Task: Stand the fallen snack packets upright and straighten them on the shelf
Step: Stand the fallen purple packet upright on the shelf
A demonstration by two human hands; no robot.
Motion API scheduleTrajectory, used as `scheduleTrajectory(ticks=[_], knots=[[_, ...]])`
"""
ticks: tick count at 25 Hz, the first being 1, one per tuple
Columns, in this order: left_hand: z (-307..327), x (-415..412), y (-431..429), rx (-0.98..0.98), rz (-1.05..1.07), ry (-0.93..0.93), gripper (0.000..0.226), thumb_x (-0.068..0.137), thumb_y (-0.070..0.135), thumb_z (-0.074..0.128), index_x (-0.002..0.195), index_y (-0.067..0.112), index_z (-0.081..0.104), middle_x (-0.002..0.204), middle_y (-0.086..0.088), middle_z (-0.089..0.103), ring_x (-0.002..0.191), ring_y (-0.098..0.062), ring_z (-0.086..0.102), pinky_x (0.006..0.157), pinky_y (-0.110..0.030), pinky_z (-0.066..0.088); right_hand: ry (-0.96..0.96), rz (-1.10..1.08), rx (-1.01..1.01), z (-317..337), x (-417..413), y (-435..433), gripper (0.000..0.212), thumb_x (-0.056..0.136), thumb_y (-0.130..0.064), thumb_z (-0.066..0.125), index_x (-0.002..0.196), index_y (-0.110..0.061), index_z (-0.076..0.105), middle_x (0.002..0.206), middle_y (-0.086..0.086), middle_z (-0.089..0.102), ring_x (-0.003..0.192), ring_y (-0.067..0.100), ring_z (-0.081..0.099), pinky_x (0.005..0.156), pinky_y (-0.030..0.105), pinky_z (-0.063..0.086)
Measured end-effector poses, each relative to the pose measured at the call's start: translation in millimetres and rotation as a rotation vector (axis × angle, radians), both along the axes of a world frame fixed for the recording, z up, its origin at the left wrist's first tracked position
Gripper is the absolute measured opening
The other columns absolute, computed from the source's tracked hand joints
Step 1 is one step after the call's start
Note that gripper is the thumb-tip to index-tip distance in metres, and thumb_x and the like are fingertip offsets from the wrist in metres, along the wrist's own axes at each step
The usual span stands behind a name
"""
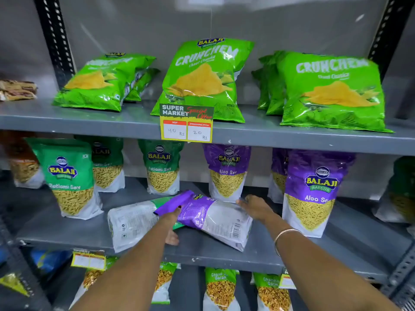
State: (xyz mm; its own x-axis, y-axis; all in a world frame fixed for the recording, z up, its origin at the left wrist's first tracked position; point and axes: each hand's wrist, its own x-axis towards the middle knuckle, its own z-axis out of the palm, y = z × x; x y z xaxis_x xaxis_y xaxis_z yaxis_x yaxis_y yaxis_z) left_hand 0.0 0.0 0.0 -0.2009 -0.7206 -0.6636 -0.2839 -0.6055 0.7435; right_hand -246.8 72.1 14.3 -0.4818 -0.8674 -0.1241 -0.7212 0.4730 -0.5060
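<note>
A purple Aloo Sev packet point(211, 217) lies fallen on the middle shelf point(292, 250), back side up, tilted across a fallen green packet point(132, 223) that lies under it to the left. My left hand point(171, 223) grips the purple packet at its left end, fingers curled over its edge. My right hand point(256, 206) rests on the packet's upper right edge, fingers spread against it. Upright purple packets point(314, 191) and green Ratlami Sev packets point(69, 178) stand around.
The top shelf holds green Crunchem bags point(202, 79), some leaning back, with a price tag point(186, 123) hanging on its front edge. More packets point(221, 288) stand on the bottom shelf. Slotted metal uprights point(56, 39) frame the rack.
</note>
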Motion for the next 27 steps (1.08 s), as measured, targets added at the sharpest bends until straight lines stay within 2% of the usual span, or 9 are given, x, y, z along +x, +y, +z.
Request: scheduleTrajectory(ticks=[3, 5, 7, 11, 14, 16, 20, 24, 27], knots=[[-17, -9, -18, 0.15, 0.102, 0.274, 0.081, 0.088, 0.046, 0.051, 0.148, 0.004, 0.016, 0.153, -0.024, 0.024, 0.136, -0.041, 0.035, 0.105, -0.054, 0.035, -0.196, -0.007, 0.038, -7, -4, -11, 0.042, 0.086, -0.05, 0.052, 0.11, -0.016, 0.053, 0.115, 0.007, 0.058, 0.087, 0.018, 0.054, 0.078, 0.028, 0.046], [-25, -16, -26, 0.203, 0.109, 0.357, 0.075, 0.09, 0.04, 0.052, 0.145, -0.001, 0.022, 0.133, -0.03, 0.044, 0.134, -0.042, 0.038, 0.108, -0.054, 0.032, -0.236, 0.041, 0.076, -12, -7, -15, 0.023, 0.087, -0.042, 0.056, 0.077, -0.021, 0.05, 0.081, 0.002, 0.056, 0.065, 0.012, 0.046, 0.054, 0.013, 0.04], [-25, -20, -29, 0.22, 0.132, 0.395, 0.062, 0.091, 0.034, 0.051, 0.137, -0.004, 0.034, 0.096, -0.027, 0.053, 0.127, -0.042, 0.046, 0.109, -0.055, 0.031, -0.309, 0.054, 0.053, -10, -9, -18, 0.048, 0.083, -0.03, 0.066, 0.058, -0.027, 0.025, 0.063, -0.006, 0.033, 0.054, 0.006, 0.034, 0.038, 0.01, 0.029], [-7, -29, -25, 0.112, 0.192, 0.395, 0.022, 0.092, 0.023, 0.052, 0.094, 0.001, 0.051, 0.079, -0.017, 0.051, 0.098, -0.035, 0.061, 0.105, -0.053, 0.035, -0.42, 0.05, 0.081, -25, -25, -13, 0.032, 0.071, -0.03, 0.078, 0.077, -0.017, 0.049, 0.077, -0.004, 0.046, 0.059, 0.005, 0.042, 0.044, 0.014, 0.034], [20, -39, -22, -0.029, 0.144, 0.377, 0.015, 0.092, 0.018, 0.052, 0.083, 0.006, 0.05, 0.077, -0.013, 0.051, 0.067, -0.023, 0.052, 0.089, -0.044, 0.046, -0.562, 0.075, 0.122, -28, -26, -5, 0.068, 0.064, -0.036, 0.081, 0.118, -0.006, 0.051, 0.103, 0.004, 0.053, 0.081, 0.015, 0.055, 0.053, 0.02, 0.046], [41, -41, -23, -0.111, 0.056, 0.334, 0.013, 0.092, 0.02, 0.053, 0.086, 0.008, 0.052, 0.089, -0.013, 0.056, 0.071, -0.022, 0.055, 0.073, -0.037, 0.053, -0.602, 0.123, 0.125, -26, -27, 0, 0.067, 0.051, -0.041, 0.087, 0.099, -0.003, 0.06, 0.089, 0.007, 0.058, 0.072, 0.014, 0.058, 0.055, 0.022, 0.043], [68, -53, -28, -0.278, -0.085, 0.301, 0.056, 0.089, 0.023, 0.057, 0.139, 0.012, 0.035, 0.122, -0.009, 0.059, 0.1, -0.026, 0.062, 0.07, -0.035, 0.054, -0.699, 0.058, -0.009, -26, -21, 6, 0.025, 0.067, -0.008, 0.08, 0.075, -0.016, 0.058, 0.074, 0.0, 0.062, 0.06, 0.009, 0.059, 0.047, 0.019, 0.045], [85, -82, -18, -0.389, -0.125, 0.244, 0.018, 0.087, 0.014, 0.061, 0.084, 0.015, 0.043, 0.091, 0.0, 0.05, 0.101, -0.022, 0.047, 0.089, -0.038, 0.039, -0.627, -0.052, -0.23, -53, -24, -10, 0.083, 0.026, -0.02, 0.094, 0.1, -0.003, 0.06, 0.107, 0.015, 0.069, 0.099, 0.03, 0.066, 0.086, 0.041, 0.056], [72, -90, -24, -0.456, -0.136, 0.254, 0.028, 0.084, 0.015, 0.065, 0.097, 0.009, 0.041, 0.105, -0.006, 0.052, 0.106, -0.023, 0.048, 0.099, -0.042, 0.04, -0.523, -0.163, -0.305, -60, -18, -9, 0.074, 0.044, -0.006, 0.09, 0.104, 0.002, 0.048, 0.112, 0.016, 0.061, 0.104, 0.028, 0.059, 0.092, 0.04, 0.049]])
